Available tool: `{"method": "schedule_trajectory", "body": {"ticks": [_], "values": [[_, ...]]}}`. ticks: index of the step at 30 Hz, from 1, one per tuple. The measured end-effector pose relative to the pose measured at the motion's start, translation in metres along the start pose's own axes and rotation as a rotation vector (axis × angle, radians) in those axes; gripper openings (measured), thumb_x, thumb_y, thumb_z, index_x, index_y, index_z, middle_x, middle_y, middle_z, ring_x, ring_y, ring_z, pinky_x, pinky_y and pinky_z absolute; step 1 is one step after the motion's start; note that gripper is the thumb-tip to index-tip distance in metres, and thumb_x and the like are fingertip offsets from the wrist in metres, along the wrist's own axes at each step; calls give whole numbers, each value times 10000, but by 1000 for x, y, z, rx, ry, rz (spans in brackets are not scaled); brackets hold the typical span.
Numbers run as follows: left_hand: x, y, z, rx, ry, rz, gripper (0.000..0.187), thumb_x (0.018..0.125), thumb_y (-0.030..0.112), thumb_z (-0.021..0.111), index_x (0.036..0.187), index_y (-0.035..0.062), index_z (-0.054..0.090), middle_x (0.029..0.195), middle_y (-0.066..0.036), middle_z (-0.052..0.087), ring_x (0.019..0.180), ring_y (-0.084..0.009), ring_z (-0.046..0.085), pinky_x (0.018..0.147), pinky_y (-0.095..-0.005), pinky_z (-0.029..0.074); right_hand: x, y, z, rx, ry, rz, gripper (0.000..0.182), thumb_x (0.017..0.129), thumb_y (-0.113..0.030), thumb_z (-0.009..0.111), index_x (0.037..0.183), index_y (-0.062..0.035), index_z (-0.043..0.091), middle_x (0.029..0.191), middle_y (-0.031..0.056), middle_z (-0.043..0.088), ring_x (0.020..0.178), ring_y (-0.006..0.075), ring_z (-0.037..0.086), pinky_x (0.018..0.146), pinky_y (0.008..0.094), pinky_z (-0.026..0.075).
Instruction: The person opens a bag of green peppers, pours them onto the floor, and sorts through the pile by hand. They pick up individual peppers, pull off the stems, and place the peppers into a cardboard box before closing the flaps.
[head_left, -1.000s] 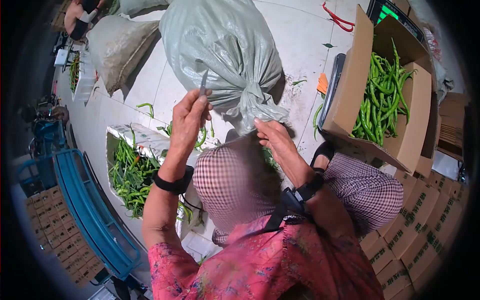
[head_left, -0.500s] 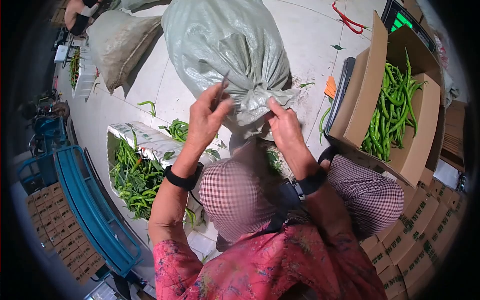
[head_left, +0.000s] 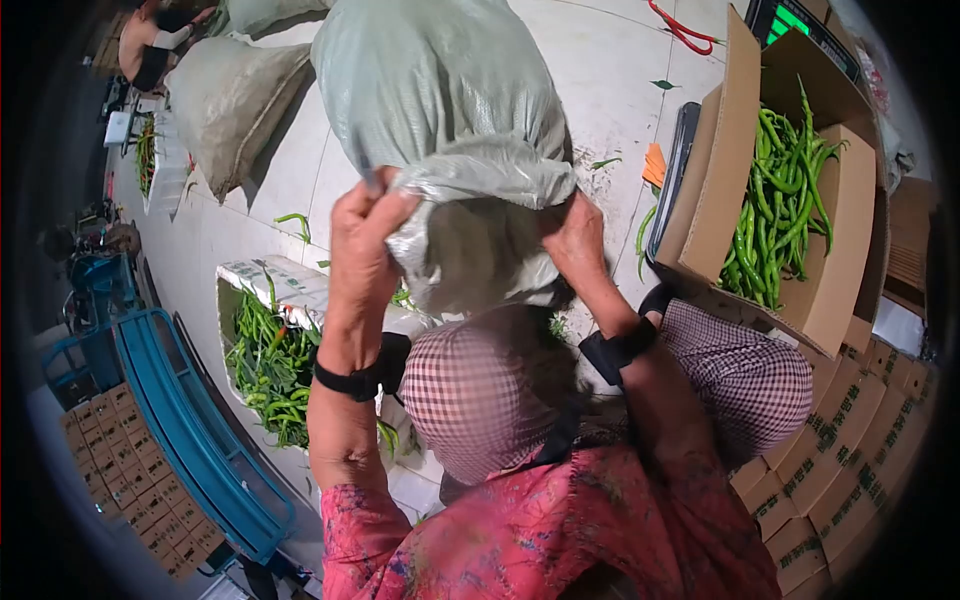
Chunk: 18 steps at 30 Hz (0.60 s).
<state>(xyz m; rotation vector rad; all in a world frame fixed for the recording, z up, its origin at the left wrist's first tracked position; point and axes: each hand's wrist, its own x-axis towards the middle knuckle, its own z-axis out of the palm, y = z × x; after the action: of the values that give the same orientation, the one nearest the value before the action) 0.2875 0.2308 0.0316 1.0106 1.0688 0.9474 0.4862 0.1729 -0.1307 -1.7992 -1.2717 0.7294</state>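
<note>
A large pale green woven sack [head_left: 440, 80] lies in front of me with its mouth spread apart toward my lap. My left hand [head_left: 368, 232] grips the left edge of the mouth, and a small dark object, too blurred to name, sticks up at its fingertips. Closed on the right edge of the mouth is my right hand [head_left: 578, 236], its fingertips partly hidden by the fabric. Between the hands the sack's opening [head_left: 475, 245] shows a shaded inside; its contents cannot be made out.
Green peppers fill a cardboard box [head_left: 850, 215] on the right and a white foam box [head_left: 290, 285] on the left. Beyond are a scale display [head_left: 790, 22], red peppers [head_left: 685, 30], another sack [head_left: 235, 100], a blue cart [head_left: 180, 420] and a person [head_left: 140, 45] at the upper left.
The gathered, bunched neck of the sack is now spread open. My left hand has moved left and down, and my right hand slightly right, widening the mouth between them.
</note>
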Motion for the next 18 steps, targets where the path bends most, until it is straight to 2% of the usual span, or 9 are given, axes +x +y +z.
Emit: {"method": "schedule_trajectory", "body": {"ticks": [3,7,9,10,13,15,16,17,18], "values": [[-4,18,-14,41,67,53,128,837,81,617,925,-12,622,789,-7,619,672,-68,546,636,-222,433,7,-1,-32,-93,256,-182,223,715,32,556,932,11,599,849,175,568,784,397,571,704,460,469],[-14,7,-30,269,116,23,96,822,88,630,859,-1,636,749,20,600,662,-51,512,665,-209,402,-21,-22,-93,-629,183,-210,206,728,10,622,925,-48,642,895,129,586,887,345,573,743,424,460],[-17,-3,-29,164,186,15,109,832,73,636,903,-8,656,774,22,614,679,-51,518,659,-201,399,-48,-43,-93,-324,94,-370,290,759,-36,664,1046,-18,628,1049,171,595,987,329,572,815,385,462],[-18,-8,-34,173,170,-16,115,835,77,638,908,-9,658,775,23,614,680,-50,518,656,-200,401,-59,-60,-87,8,-246,-289,303,780,-84,676,1066,-4,619,1076,184,591,1010,317,564,847,395,451],[-24,-1,-26,357,131,-22,122,849,93,642,890,-19,664,732,26,593,647,-43,492,615,-203,395,-65,-101,-59,837,-909,282,527,863,-275,688,1236,60,525,1250,212,554,1165,253,524,950,347,426],[-25,4,-18,441,131,8,138,851,111,649,874,-25,660,699,27,577,615,-41,477,570,-201,377,-49,-75,-18,1179,-756,274,608,868,-413,675,1259,21,505,1259,114,547,1192,193,494,1046,371,361],[-25,6,-19,445,90,-13,144,846,117,653,871,-26,657,699,22,584,610,-40,484,556,-201,380,-30,-71,-11,1158,-854,350,595,870,-431,666,1259,-8,511,1280,119,534,1228,207,471,1080,384,314],[-24,8,-21,482,52,-20,121,834,92,640,868,-23,654,681,21,590,606,-38,497,546,-210,396,-21,-85,1,1422,-621,551,551,868,-425,671,1238,-41,532,1246,103,563,1202,232,492,1075,409,329],[-25,5,-20,595,15,48,115,829,85,632,866,-22,653,665,18,589,590,-39,495,532,-216,397,1,-88,9,1648,-703,551,536,865,-413,677,1236,-52,537,1234,88,576,1193,238,501,1062,418,349]]}}
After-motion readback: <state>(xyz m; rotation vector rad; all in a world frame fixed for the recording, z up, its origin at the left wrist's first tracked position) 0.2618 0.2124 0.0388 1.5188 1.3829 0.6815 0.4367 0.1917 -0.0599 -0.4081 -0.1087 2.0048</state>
